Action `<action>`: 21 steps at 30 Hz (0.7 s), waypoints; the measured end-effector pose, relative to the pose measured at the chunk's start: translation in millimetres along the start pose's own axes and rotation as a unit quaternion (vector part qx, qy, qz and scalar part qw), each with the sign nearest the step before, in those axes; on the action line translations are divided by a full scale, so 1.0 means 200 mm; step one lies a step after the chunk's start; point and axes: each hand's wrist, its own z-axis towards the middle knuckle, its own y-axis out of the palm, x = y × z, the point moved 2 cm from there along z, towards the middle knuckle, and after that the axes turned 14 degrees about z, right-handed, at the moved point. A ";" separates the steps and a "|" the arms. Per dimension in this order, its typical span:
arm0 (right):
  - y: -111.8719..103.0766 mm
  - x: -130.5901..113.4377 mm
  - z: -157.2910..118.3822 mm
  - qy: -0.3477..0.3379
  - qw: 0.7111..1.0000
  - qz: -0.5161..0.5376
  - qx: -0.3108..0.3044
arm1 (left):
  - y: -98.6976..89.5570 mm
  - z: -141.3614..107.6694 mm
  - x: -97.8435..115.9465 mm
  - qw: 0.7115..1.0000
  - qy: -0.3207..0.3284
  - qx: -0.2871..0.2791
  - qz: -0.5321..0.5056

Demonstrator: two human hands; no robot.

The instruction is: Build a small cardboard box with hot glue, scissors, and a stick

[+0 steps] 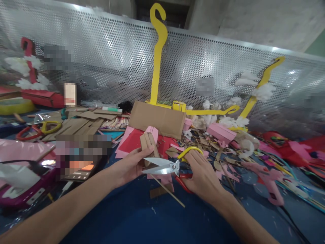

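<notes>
My left hand [129,166] is closed on a small folded cardboard piece [146,141], with its thumb on the cardboard's face. A pink paper piece [151,131] shows just behind the cardboard. My right hand [201,171] grips scissors [165,166] with one yellow and one red handle. The scissor blades are parted and point left, their tips close to my left fingers. A thin wooden stick [169,191] slants down to the right below the blades. Under it lies a small cardboard scrap [157,192] on the blue table [142,217].
A large cardboard sheet [157,119] leans behind my hands, beside a tall yellow hook shape [156,64]. Paper and cardboard scraps [203,135] lie at the right, near a pink glue gun [270,179]. Other scissors [50,127] and cardboard strips [76,128] lie at the left.
</notes>
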 end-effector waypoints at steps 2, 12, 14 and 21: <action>0.00 0.00 0.00 0.000 1.000 -0.007 0.002 | -0.01 0.01 -0.01 1.000 0.001 0.005 -0.005; -0.01 0.08 0.00 0.115 0.988 0.019 0.100 | 0.00 0.02 -0.02 0.997 0.022 -0.073 -0.001; -0.01 0.10 0.00 0.142 0.983 0.029 0.110 | 0.00 0.01 -0.02 0.997 0.020 -0.072 0.002; 0.02 0.14 0.00 0.163 0.980 0.038 0.107 | -0.01 -0.01 -0.03 0.994 0.050 -0.086 0.040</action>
